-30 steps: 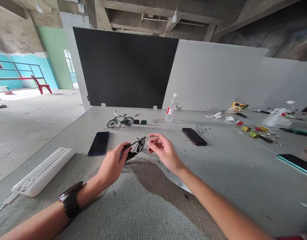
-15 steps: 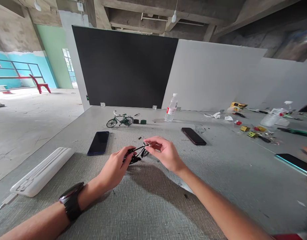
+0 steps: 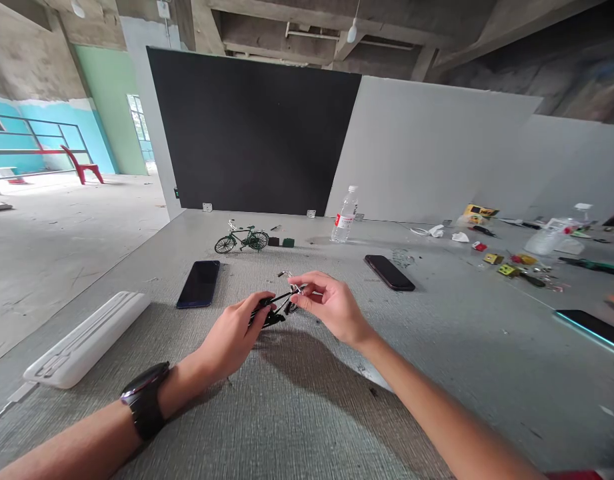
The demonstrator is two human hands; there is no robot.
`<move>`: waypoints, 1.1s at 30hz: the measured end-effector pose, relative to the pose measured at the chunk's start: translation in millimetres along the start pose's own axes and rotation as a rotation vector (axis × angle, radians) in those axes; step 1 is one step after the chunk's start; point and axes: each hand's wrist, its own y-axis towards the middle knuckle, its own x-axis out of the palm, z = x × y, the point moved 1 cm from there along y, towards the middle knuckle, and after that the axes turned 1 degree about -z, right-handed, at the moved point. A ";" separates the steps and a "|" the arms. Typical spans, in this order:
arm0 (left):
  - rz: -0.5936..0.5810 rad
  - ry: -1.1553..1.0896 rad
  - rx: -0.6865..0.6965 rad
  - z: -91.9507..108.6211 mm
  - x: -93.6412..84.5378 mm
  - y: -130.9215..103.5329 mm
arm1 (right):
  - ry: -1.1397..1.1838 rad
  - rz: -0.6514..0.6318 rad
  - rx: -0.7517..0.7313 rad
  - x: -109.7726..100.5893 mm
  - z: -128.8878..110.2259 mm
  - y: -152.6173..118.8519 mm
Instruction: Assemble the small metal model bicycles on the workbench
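A small black model bicycle [image 3: 273, 319] is between my hands over the middle of the grey table. My left hand [image 3: 235, 331], with a black watch on the wrist, is closed on its rear part and hides most of the back wheel. The fingertips of my right hand [image 3: 331, 303] pinch the silver handlebar [image 3: 287, 274] end of the bicycle, above the front wheel. Farther back stands a green model bicycle [image 3: 241, 239], upright, with a dark block [image 3: 273, 242] and a green block [image 3: 289, 243] beside it on the right.
A dark phone [image 3: 199, 284] and a white power bank [image 3: 87, 340] lie on the left. Another phone [image 3: 389, 273] and a water bottle [image 3: 343, 217] are right of centre. Small parts, tools and a phone with a lit edge [image 3: 593, 329] lie far right, near another person's hand.
The view has shifted slightly. Both hands keep their hold on the black bicycle, and its handlebar looks slightly turned between my right fingertips.
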 end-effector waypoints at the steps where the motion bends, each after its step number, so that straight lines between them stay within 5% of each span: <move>1: 0.001 -0.001 0.005 -0.2 0.2 0.1 | 0.002 -0.004 0.002 -0.2 -0.5 0.1; 33: -0.010 0.005 -0.003 6.0 -2.4 1.4 | -0.006 -0.040 0.009 -2.4 -5.0 0.2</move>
